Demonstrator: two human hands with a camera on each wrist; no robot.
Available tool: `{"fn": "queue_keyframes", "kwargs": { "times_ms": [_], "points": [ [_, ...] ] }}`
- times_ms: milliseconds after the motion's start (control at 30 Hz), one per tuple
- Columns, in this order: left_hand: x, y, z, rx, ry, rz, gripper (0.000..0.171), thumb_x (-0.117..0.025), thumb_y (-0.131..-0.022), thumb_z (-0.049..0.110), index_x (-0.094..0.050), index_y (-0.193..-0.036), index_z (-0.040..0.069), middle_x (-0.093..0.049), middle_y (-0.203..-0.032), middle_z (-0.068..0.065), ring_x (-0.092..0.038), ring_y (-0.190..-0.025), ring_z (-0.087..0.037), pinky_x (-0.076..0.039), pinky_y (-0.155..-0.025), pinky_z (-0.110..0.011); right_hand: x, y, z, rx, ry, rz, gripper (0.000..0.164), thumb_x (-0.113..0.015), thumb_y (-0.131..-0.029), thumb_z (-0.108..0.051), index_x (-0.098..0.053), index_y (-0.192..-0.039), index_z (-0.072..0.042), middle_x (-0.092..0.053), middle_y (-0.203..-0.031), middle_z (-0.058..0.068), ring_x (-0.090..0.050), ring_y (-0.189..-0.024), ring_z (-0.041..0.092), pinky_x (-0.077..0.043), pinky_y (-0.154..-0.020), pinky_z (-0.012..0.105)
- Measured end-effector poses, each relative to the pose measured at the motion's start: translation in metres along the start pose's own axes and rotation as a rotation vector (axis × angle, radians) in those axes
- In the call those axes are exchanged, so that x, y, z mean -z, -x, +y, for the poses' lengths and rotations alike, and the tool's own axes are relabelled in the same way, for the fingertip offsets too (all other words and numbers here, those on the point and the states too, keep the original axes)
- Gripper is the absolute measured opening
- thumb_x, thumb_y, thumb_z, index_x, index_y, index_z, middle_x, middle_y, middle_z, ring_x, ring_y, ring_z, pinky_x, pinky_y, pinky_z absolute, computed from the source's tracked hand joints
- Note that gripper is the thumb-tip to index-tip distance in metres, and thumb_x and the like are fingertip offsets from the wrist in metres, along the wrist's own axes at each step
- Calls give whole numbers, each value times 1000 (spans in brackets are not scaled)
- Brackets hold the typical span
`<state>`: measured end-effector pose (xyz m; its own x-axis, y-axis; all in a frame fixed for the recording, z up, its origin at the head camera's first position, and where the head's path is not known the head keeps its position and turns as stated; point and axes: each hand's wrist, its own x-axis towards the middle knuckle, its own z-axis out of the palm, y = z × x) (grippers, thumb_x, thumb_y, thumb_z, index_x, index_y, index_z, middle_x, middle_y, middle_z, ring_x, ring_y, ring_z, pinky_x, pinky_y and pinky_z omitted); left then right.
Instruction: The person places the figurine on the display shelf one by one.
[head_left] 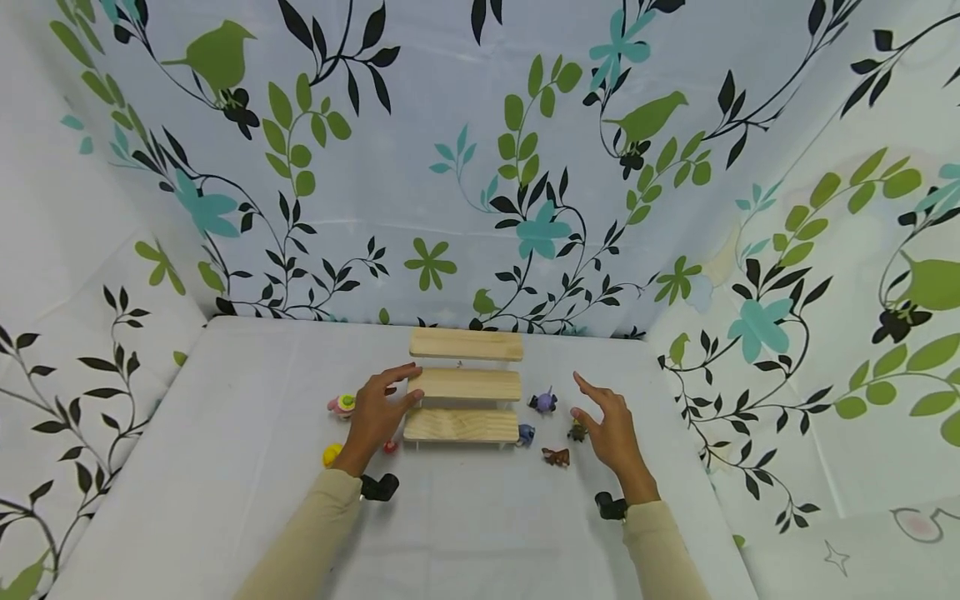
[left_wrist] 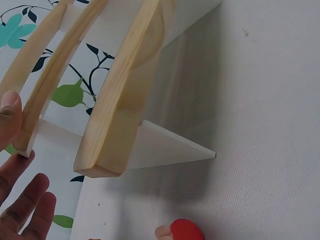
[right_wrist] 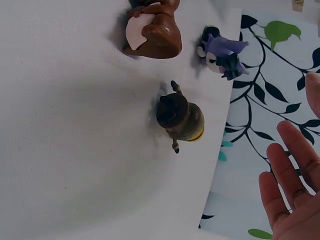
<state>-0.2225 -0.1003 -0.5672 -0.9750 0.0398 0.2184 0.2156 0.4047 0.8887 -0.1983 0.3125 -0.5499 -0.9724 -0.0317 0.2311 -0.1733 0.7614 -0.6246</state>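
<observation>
A three-tier display stand with pale wooden planks point(head_left: 462, 426) and white side supports point(left_wrist: 170, 145) stands on the table. My left hand point(head_left: 375, 414) is at its left side, with thumb and index finger pinching the end of the middle plank point(left_wrist: 60, 65); the other fingers are off the wood. My right hand point(head_left: 615, 433) hovers with spread fingers to the right of the stand and holds nothing. Nearest to it is a small dark figurine with a yellow base point(right_wrist: 182, 117). A brown figurine point(right_wrist: 157, 32) and a purple figurine point(right_wrist: 225, 52) lie close by.
A blue figurine point(head_left: 526, 434) is at the stand's front right corner. Left of the stand are a pink-and-yellow figurine point(head_left: 342, 406), a yellow one point(head_left: 332, 454) and a red one point(left_wrist: 187, 230). A leaf-patterned cloth point(head_left: 450, 167) hangs behind the white table point(head_left: 247, 417).
</observation>
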Motion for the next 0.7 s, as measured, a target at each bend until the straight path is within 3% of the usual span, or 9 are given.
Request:
{"fn": "queue_keyframes", "kwargs": {
  "times_ms": [200,400,700],
  "points": [
    [-4,0,-4,-21,12,11,46,-81,-95,22,-71,-139,14,-66,-148,-9,-60,-132,-35,-51,-110,-57,-8,-1,3,-20,-23,-19,69,-78,-96,-11,-54,-158,-28,-67,-142,15,-55,-128,38,-46,-109,61],
    [-5,0,-4,18,-13,6,45,-79,-96,28,-72,-139,19,-68,-146,-7,-64,-127,-34,-54,-106,-54,-14,-8,7,-25,-67,-46,66,-75,-98,-9,-54,-158,-28,-68,-143,16,-55,-128,37,-46,-108,61],
    [-4,-1,-4,47,-81,-5,45,-79,-96,30,-71,-140,24,-68,-145,-7,-66,-120,-32,-56,-99,-51,-25,-21,13,-69,-89,-103,49,-73,-101,-11,-66,-147,-24,-71,-139,11,-56,-132,36,-46,-110,62]
  ]
}}
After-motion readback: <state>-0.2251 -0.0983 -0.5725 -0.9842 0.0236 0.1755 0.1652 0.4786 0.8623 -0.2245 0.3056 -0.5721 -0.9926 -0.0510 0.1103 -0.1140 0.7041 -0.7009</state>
